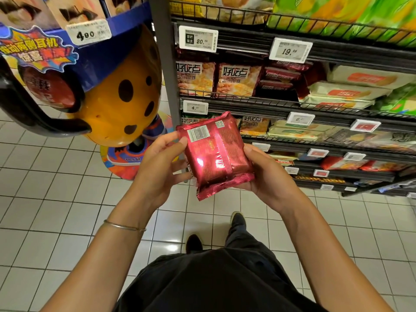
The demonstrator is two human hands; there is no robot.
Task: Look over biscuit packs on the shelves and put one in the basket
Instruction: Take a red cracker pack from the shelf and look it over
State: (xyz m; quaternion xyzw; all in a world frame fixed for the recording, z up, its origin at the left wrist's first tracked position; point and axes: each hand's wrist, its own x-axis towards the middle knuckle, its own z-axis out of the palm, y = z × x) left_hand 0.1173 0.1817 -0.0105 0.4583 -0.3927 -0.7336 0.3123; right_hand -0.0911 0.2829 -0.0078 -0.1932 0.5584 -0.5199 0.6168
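Observation:
A shiny red biscuit pack [215, 154] is held up in front of me with its back side showing, barcode at the top left. My left hand [159, 165] grips its left edge, thumb on the barcode corner. My right hand [267, 174] holds the right side from below, fingers curled under it. More biscuit packs [238, 79] stand on the black wire shelves [292, 104] just beyond. No basket is in view.
A blue and orange promotional display stand [112, 86] with a cookie-shaped figure fills the upper left. A grey shelf upright [166, 64] separates it from the shelves. White floor tiles [56, 199] lie below, with my dark shoes [193, 243] at the centre.

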